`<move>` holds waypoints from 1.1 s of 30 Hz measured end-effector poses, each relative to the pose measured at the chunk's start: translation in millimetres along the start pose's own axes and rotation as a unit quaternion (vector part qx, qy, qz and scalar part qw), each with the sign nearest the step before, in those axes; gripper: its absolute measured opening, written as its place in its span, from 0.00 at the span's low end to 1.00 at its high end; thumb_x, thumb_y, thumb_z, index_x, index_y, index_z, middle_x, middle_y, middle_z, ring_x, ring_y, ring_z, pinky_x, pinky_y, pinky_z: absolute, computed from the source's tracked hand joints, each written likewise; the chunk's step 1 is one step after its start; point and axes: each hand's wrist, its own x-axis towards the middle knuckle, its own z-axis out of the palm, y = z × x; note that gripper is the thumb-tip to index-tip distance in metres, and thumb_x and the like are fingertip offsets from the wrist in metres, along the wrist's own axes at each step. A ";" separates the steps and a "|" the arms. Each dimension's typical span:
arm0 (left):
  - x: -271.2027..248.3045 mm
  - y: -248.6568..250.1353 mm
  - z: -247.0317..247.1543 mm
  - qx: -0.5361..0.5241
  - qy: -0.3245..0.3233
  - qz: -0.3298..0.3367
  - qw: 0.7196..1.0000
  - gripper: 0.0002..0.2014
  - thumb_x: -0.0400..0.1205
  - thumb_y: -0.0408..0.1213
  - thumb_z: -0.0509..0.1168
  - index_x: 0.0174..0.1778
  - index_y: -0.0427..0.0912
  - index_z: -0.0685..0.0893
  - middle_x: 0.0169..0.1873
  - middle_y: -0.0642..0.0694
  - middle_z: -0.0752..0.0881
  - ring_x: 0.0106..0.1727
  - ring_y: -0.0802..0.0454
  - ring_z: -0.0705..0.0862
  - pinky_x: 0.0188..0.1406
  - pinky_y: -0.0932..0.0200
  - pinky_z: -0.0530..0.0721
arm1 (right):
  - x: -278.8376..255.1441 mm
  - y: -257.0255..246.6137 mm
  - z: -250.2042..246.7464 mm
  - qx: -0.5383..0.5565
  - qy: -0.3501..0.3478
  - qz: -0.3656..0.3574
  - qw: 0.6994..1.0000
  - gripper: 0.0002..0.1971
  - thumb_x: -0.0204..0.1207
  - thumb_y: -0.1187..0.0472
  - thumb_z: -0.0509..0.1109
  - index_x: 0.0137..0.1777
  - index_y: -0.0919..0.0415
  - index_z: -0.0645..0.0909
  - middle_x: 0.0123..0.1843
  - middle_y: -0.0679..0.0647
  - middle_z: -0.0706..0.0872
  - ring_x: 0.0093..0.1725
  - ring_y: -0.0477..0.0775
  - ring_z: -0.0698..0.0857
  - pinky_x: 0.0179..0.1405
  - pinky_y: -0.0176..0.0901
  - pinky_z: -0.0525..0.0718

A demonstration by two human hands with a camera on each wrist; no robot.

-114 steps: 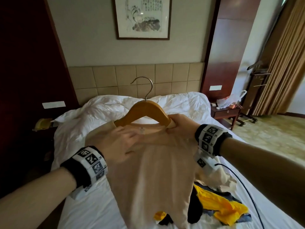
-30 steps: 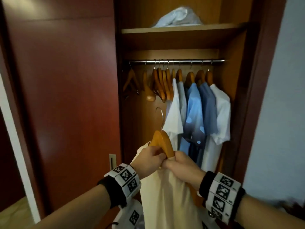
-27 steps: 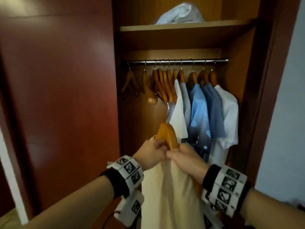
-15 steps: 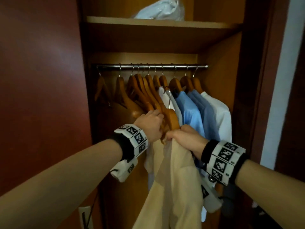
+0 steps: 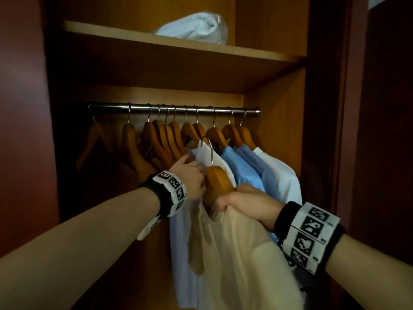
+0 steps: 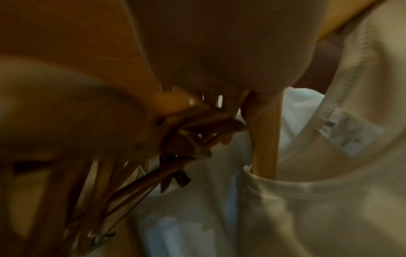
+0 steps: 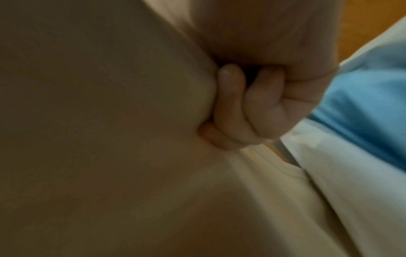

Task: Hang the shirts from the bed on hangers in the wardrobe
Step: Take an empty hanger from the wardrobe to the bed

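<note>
Cream shirt [image 5: 234,247] on wooden hanger [image 5: 218,184]: held up inside the wardrobe [image 5: 274,135], hook [image 5: 209,151] upright and below the rail [image 5: 174,107], which lies up and ahead. Right hand [image 5: 250,203], nearer, has fingers [image 7: 228,104] curled tight on shirt shoulder and hanger end; left hand [image 5: 190,179] sits at the hanger's far side against empty hangers [image 5: 161,142], grip unclear. Hung shirts [image 5: 257,171] crowd the right; a bag [image 5: 196,27] occupies the shelf [image 5: 178,44].
</note>
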 end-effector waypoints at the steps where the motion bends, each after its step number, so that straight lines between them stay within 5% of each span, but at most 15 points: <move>1: -1.7 -5.4 -0.5 0.003 0.018 -0.003 1.000 0.21 0.84 0.54 0.52 0.62 0.50 0.83 0.65 0.50 0.82 0.70 0.50 0.74 0.74 0.43 0.62 | 5.9 -3.8 0.8 -0.003 0.001 -0.002 1.000 0.27 0.55 0.51 0.78 0.56 0.61 0.86 0.50 0.57 0.89 0.49 0.54 0.89 0.41 0.43 0.86; 3: -4.8 -16.7 -4.2 0.015 0.026 -0.017 0.999 0.18 0.83 0.52 0.52 0.55 0.49 0.84 0.59 0.50 0.84 0.64 0.50 0.75 0.67 0.45 0.65 | 14.8 -15.2 3.4 -0.003 -0.005 -0.017 1.000 0.16 0.61 0.55 0.77 0.48 0.61 0.87 0.43 0.55 0.88 0.41 0.51 0.87 0.33 0.39 0.81; 5: -6.5 -27.9 -8.8 0.005 0.003 -0.049 0.999 0.16 0.82 0.51 0.56 0.57 0.48 0.83 0.61 0.48 0.82 0.67 0.48 0.74 0.68 0.44 0.66 | 25.2 -29.3 8.4 0.013 -0.015 -0.030 0.999 0.12 0.65 0.57 0.76 0.47 0.61 0.86 0.41 0.55 0.86 0.37 0.50 0.85 0.27 0.35 0.78; 9: 0.1 -50.1 -25.5 -0.072 -0.018 -0.108 0.991 0.18 0.79 0.47 0.66 0.63 0.44 0.83 0.63 0.44 0.78 0.67 0.44 0.76 0.66 0.46 0.78 | 65.1 -66.3 16.0 0.042 0.006 -0.068 0.997 0.33 0.64 0.57 0.76 0.72 0.59 0.79 0.66 0.56 0.83 0.54 0.52 0.84 0.31 0.38 0.79; 11: 8.1 -57.7 -27.7 -0.093 -0.052 -0.147 0.983 0.19 0.78 0.40 0.69 0.66 0.45 0.82 0.64 0.43 0.76 0.67 0.43 0.77 0.66 0.46 0.80 | 82.5 -88.4 15.4 0.044 0.008 -0.080 0.996 0.32 0.63 0.58 0.75 0.70 0.65 0.80 0.62 0.59 0.84 0.51 0.54 0.85 0.34 0.41 0.79; 16: 30.1 -77.4 -19.6 -0.040 -0.053 -0.243 0.968 0.35 0.81 0.39 0.68 0.83 0.46 0.61 0.83 0.36 0.55 0.83 0.33 0.58 0.79 0.35 0.60 | 121.6 -131.9 13.1 0.084 0.046 -0.094 0.991 0.21 0.61 0.59 0.73 0.55 0.66 0.85 0.48 0.58 0.86 0.42 0.56 0.85 0.32 0.42 0.79; 21: 43.9 -87.4 -23.8 -0.104 -0.086 -0.243 0.960 0.24 0.86 0.39 0.59 0.80 0.44 0.67 0.76 0.41 0.73 0.74 0.39 0.74 0.69 0.45 0.72 | 158.7 -146.3 18.4 0.099 0.047 -0.099 0.989 0.15 0.67 0.58 0.74 0.53 0.60 0.78 0.59 0.61 0.84 0.59 0.63 0.85 0.63 0.55 0.85; 26: 36.8 -86.4 -17.8 -0.148 -0.090 -0.259 0.950 0.23 0.85 0.40 0.61 0.76 0.44 0.69 0.62 0.39 0.81 0.61 0.39 0.83 0.50 0.49 0.81 | 188.2 -146.4 25.7 0.048 0.036 -0.098 0.993 0.32 0.73 0.53 0.74 0.76 0.56 0.70 0.62 0.54 0.77 0.68 0.61 0.79 0.72 0.56 0.77; 28: 31.8 -82.6 -12.6 -0.123 -0.074 -0.255 0.956 0.24 0.83 0.41 0.63 0.75 0.44 0.68 0.59 0.42 0.83 0.58 0.40 0.85 0.48 0.50 0.83 | 199.6 -142.5 30.2 0.024 0.025 -0.089 0.995 0.29 0.73 0.49 0.73 0.73 0.54 0.73 0.66 0.54 0.78 0.67 0.59 0.79 0.72 0.55 0.76; 33: 29.7 -74.8 -6.6 -0.050 -0.052 -0.261 0.963 0.26 0.75 0.48 0.69 0.68 0.48 0.71 0.52 0.48 0.84 0.55 0.45 0.86 0.46 0.52 0.80 | 208.4 -126.8 40.9 0.011 -0.002 -0.071 0.997 0.10 0.83 0.53 0.65 0.48 0.61 0.79 0.49 0.58 0.85 0.48 0.58 0.84 0.52 0.47 0.82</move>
